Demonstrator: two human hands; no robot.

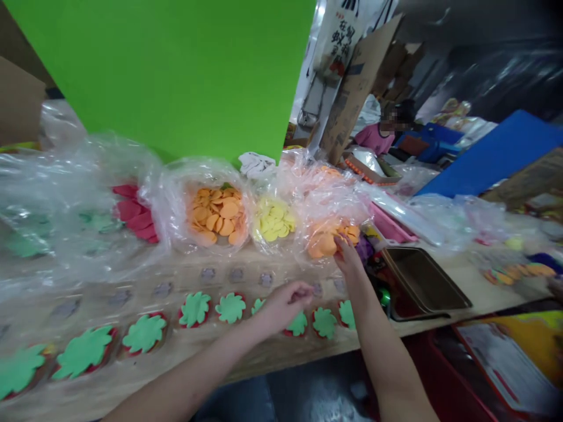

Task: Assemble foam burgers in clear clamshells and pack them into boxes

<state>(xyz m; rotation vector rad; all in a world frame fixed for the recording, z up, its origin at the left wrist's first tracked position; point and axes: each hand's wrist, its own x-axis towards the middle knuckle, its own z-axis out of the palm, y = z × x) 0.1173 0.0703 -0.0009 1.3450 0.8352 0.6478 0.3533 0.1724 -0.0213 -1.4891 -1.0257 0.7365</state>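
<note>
My right hand (349, 253) reaches into an open clear plastic bag (303, 237). Its fingers are closed at the edge of the orange foam discs (323, 243) inside. My left hand (288, 302) hovers above the row of green foam flower shapes (231, 308), fingers curled; whatever they may hold is hidden. Each green shape lies on a red piece, and part of the row is covered by my left hand and forearm. Behind the row, small greyish pieces (266, 279) sit in clear plastic on the table (185, 357).
More bags hold yellow discs (275, 220), orange discs (215, 214) and red pieces (135, 214). A green board (176, 76) stands behind them. To the right lie a dark tray (426, 278) and a pink container (391, 223). A person (376, 138) sits in the background.
</note>
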